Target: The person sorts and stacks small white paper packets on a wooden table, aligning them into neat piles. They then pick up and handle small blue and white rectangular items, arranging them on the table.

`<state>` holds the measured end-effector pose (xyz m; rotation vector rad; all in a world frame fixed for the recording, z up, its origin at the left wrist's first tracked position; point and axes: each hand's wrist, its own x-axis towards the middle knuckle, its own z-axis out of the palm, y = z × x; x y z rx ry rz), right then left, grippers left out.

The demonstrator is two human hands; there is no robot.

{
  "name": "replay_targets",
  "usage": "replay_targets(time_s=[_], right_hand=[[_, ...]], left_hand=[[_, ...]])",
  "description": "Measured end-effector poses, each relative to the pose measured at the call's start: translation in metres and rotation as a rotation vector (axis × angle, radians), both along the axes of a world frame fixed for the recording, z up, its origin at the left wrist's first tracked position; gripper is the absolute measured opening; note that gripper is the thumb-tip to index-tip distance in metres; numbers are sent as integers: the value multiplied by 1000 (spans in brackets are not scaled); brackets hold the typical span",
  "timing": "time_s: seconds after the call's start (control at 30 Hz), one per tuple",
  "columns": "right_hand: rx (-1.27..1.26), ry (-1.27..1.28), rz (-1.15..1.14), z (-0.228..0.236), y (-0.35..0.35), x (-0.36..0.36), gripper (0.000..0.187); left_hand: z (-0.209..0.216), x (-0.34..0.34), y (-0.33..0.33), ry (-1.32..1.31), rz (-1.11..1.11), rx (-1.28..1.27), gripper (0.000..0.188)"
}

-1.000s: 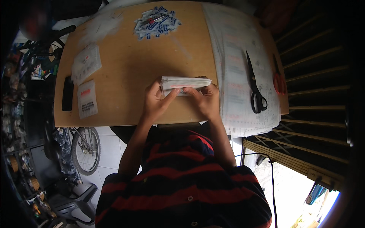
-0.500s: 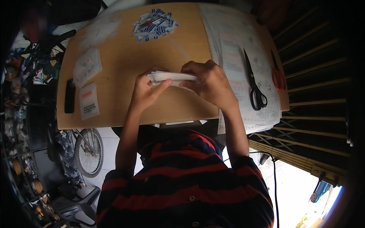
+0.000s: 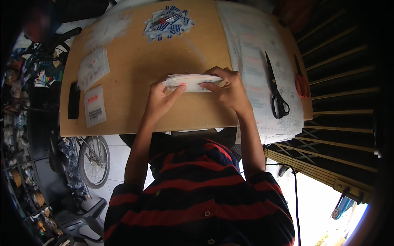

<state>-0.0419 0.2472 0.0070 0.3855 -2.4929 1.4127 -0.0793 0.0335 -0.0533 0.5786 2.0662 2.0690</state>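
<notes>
the person is holding a stack of white printed slips [image 3: 193,85] over the worktop [image 3: 201,112], and from here i can't tell whether its lower edge is touching down. the left hand [image 3: 158,98] is gripping the stack's left end, thumb on the near face, and the right hand [image 3: 232,92] is pinching its right end the same way. some slips are sticking out unevenly at the top left, so i'm judging the step in hand to be evening up the stack; the next move seems to be calling for light, matched pressure at both ends. to the right of the stack, black scissors [image 3: 273,85] are lying on large printed sheets [image 3: 252,102]; well to its left, a dark phone [image 3: 73,100] is resting beside a white packet [image 3: 95,107]; beyond it, a heap of small blue-and-white packets [image 3: 164,30] is lying.
</notes>
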Motion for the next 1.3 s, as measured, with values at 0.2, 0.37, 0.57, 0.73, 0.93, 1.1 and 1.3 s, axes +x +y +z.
replay_targets(time_s=[0.2, 0.37, 0.57, 0.73, 0.93, 1.1, 1.3], right_hand=[[-163, -185, -35, -22, -1, 2, 17], [400, 119, -6, 20, -7, 4, 28], [-133, 206, -127, 33, -16, -11, 33], [-570, -71, -40, -9, -16, -13, 23], [-526, -105, -69, -22, -29, -10, 24], [-565, -114, -23, -41, -31, -12, 28], [-602, -160, -48, -30, -26, -13, 26]], left_hand=[[0, 7, 6, -9, 12, 6, 30], [74, 1, 1, 671, 30, -549, 28], [65, -10, 3, 104, 40, -18, 26], [31, -11, 11, 119, 16, 8, 29], [27, -17, 16, -26, -43, 123, 32], [2, -14, 18, -40, -25, 152, 29], [5, -17, 21, -36, -29, 134, 25]])
